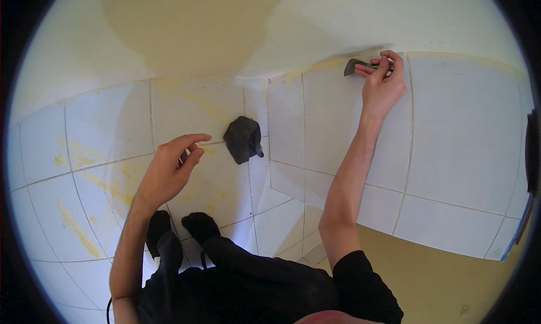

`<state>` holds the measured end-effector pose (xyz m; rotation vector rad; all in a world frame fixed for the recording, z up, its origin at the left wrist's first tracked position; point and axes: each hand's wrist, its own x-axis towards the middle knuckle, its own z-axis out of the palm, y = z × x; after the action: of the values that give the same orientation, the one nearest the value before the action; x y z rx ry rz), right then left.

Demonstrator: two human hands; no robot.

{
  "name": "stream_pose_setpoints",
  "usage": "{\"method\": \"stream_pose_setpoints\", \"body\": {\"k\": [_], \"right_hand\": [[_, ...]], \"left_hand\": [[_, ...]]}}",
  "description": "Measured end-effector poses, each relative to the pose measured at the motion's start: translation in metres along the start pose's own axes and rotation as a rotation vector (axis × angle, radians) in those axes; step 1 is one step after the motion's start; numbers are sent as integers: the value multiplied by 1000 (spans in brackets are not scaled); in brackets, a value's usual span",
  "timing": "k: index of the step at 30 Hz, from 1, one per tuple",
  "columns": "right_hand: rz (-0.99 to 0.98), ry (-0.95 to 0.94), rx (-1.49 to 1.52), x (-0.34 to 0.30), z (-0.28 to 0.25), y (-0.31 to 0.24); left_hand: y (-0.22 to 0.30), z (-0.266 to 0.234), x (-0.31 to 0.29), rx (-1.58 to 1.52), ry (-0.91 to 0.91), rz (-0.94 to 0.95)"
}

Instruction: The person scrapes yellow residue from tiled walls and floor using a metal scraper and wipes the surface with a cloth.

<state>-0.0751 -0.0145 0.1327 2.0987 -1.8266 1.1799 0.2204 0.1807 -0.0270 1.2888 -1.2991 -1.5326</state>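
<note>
Here, the right hand (385, 87) pinches a dark, flat-bladed scraper (352, 67) between its fingers at the white tiled wall's (456, 126) top edge; the blade points leftward, long axis roughly along that edge. The left hand (174, 169), fingers loosely spread, is farther away.

One left hand (169, 169) and one right hand (386, 81) are showing, making two bare hands in all, and two forearms (354, 166), one black sleeve (363, 281) and two socked feet (200, 228) are appearing too. One scraper (351, 67) and one dark cloth (242, 138) are showing. White tiles (462, 121) are numbering over a dozen, while yellow smears (78, 231) are numbering several, their blurred edges preventing exact counting.
</note>
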Motion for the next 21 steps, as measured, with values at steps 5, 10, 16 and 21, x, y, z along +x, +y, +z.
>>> {"method": "stream_pose_setpoints", "body": {"k": [5, 10, 16, 21], "right_hand": [[48, 11, 48, 2, 5, 3], [52, -51, 47, 3, 6, 8], [22, -27, 36, 1, 6, 6], [35, -64, 8, 5, 3, -5]], "left_hand": [[2, -4, 1, 27, 0, -10], [2, -7, 0, 23, 22, -9], [-1, -9, -1, 12, 37, -4], [-4, -9, -1, 13, 50, -19]]}}
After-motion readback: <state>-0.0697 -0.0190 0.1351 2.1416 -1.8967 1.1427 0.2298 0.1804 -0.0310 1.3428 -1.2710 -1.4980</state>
